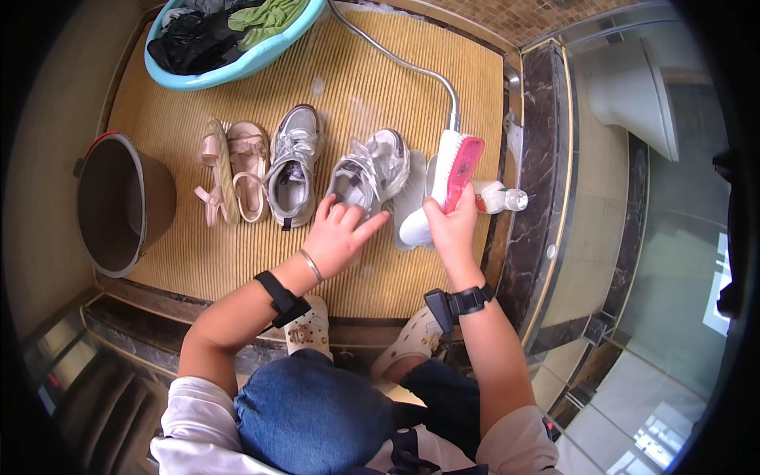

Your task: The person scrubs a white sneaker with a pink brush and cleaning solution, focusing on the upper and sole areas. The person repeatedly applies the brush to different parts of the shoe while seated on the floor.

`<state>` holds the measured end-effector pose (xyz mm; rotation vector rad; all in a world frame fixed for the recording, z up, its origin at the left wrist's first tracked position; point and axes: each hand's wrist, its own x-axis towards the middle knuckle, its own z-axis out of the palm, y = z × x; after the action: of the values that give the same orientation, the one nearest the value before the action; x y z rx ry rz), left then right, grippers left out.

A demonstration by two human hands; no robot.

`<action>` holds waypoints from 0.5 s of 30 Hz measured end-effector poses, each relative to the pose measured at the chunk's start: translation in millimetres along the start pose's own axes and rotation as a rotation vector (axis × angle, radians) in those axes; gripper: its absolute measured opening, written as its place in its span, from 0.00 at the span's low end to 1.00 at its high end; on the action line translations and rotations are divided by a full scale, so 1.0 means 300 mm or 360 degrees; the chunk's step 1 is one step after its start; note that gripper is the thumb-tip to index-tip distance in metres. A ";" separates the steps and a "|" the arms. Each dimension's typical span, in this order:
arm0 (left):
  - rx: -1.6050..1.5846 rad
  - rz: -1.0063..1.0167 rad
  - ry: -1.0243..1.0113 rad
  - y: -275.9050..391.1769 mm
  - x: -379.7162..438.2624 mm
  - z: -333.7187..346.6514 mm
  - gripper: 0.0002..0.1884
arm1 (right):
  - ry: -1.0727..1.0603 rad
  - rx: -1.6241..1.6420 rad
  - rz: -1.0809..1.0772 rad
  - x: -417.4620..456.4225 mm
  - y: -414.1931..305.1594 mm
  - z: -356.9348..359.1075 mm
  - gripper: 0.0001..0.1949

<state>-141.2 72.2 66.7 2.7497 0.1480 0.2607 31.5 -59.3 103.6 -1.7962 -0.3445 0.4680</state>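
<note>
My right hand (454, 228) grips a scrub brush (465, 169) with a pink back and white bristles, held on edge. Beneath the bristles, the white shower head (417, 228) lies on the slatted mat, joined to a metal hose. My left hand (339, 233) is at the heel of a grey-white sneaker (386, 160), thumb spread away from the bent fingers; whether it touches the shoe is unclear. The matching sneaker (294, 160) stands to its left, toe pointing away. A pale flat insole or sole (409, 196) shows partly under the shower head.
Pink sandals (249, 169) sit left of the sneakers, beside a brown bucket (157, 190). A blue basin (261, 65) of wet clothes is at the far left. A clear bottle (496, 198) lies right of the brush. The metal hose (404, 58) curves across the bamboo-like mat (214, 267).
</note>
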 end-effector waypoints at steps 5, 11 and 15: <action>0.0338 0.0132 -0.0184 0.030 -0.025 0.027 0.33 | 0.0172 -0.0293 0.0184 0.024 0.262 -0.086 0.22; -0.0019 -0.0138 -0.0042 0.015 -0.055 0.057 0.26 | 0.0231 -0.0881 0.0098 0.025 0.360 -0.104 0.27; -0.0734 -0.0531 0.0080 0.063 -0.001 0.020 0.27 | 0.0152 -0.1068 -0.0286 0.012 0.300 -0.087 0.28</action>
<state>-139.0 52.6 68.3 2.2195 0.4892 0.2368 46.5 -103.8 22.4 -2.3968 -0.6434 0.1372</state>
